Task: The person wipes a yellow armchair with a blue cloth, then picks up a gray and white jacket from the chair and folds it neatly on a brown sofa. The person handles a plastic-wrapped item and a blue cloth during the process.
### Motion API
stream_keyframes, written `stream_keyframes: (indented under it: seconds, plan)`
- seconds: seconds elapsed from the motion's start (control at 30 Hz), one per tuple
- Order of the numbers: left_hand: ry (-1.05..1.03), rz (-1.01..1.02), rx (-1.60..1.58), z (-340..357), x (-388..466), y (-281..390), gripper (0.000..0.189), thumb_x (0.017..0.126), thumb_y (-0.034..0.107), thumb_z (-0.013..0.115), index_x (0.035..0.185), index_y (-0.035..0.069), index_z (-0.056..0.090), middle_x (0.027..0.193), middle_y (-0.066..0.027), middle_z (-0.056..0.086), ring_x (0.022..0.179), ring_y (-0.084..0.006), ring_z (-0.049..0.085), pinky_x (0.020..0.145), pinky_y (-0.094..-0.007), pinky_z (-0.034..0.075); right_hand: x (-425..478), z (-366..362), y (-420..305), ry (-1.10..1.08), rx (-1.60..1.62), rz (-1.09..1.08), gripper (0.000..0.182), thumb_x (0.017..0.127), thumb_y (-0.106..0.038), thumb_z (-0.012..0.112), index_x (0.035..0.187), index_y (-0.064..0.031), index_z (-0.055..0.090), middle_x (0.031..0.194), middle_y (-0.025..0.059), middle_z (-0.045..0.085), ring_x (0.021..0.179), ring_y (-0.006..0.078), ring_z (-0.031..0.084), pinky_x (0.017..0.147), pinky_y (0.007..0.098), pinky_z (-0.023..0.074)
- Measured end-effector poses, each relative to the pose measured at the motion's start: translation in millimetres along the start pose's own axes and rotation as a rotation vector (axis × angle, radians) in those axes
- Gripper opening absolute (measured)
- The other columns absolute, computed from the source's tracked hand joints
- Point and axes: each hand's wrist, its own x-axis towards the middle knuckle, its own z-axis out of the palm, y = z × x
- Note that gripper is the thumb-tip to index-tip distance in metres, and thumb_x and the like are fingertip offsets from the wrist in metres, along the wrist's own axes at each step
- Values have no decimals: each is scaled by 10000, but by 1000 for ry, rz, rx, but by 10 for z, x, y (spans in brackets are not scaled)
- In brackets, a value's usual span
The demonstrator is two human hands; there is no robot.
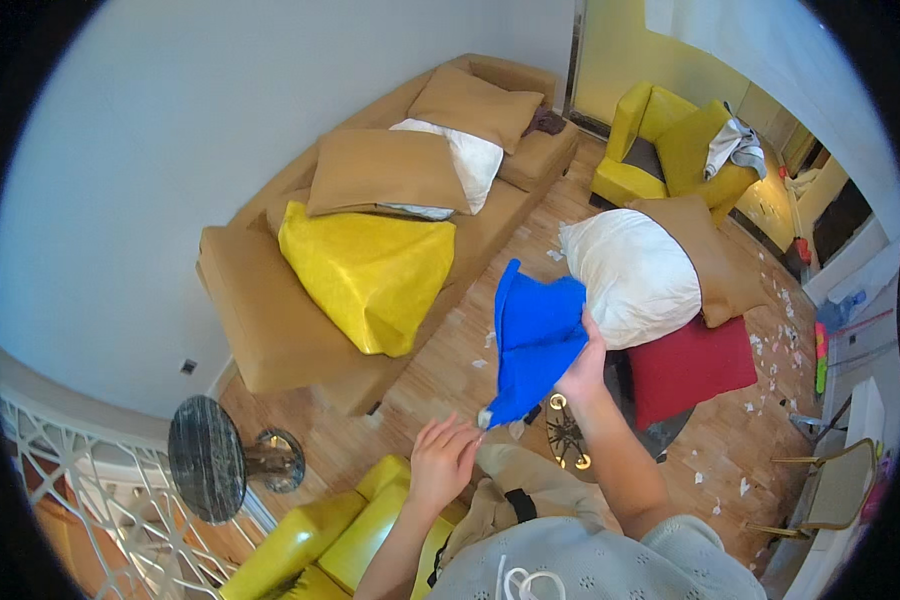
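Observation:
My right hand (586, 364) grips a blue cloth (536, 330) by its right side, holding it up off the floor. The cloth looks folded or like a pouch, with a raised edge on the left and a narrow lower corner. A small whitish bit (484, 418) shows at that corner. My left hand (444, 459) has its fingertips right at the corner; whether they pinch it is not clear. Beyond the cloth, a white cushion (634, 277) leans against a tan cushion (709, 255), with a red cushion (694, 367) beside them on a dark round table (664, 439).
A tan sofa (255, 330) along the wall bears cushions and a yellow cover (371, 277). A yellow armchair (630, 180) stands far right, another (307, 544) close by. A marble-topped side table (206, 457) is at left. Paper scraps (745, 486) litter the wooden floor.

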Motion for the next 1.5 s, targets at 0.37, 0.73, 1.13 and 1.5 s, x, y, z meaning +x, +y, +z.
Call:
stream_keyframes:
  seconds: [0.37,0.73,1.13,1.5]
  plan:
    - [14,-109,-162,-240,1686,-432,581,761,211,649,1251,36,389,1221,-174,444,1171,-353,369,977,-399,298,1366,36,149,103,-741,-248,566,918,-337,340,1313,61,263,1370,127,288,1265,201,261,1053,297,151]
    - [-285,-134,-568,152,3324,-744,351,661,146,750,839,30,470,722,-11,401,651,-104,383,605,-218,359,2377,324,-321,230,-788,-354,579,925,-352,315,1332,50,223,1385,148,254,1280,208,229,1051,290,137]
    - [-510,365,-466,707,4934,-831,243,725,167,687,698,6,506,697,-107,461,577,-237,486,528,-305,406,3138,455,-1404,518,-128,-573,524,901,-432,316,1221,-29,417,1216,145,476,1093,283,463,961,414,333]
    - [-632,626,-503,1685,6182,-334,153,732,184,675,796,51,637,780,-81,552,681,-221,576,586,-303,463,3497,118,-2853,469,132,-812,517,890,-412,276,1207,-38,437,1196,163,495,1060,310,489,931,439,368]
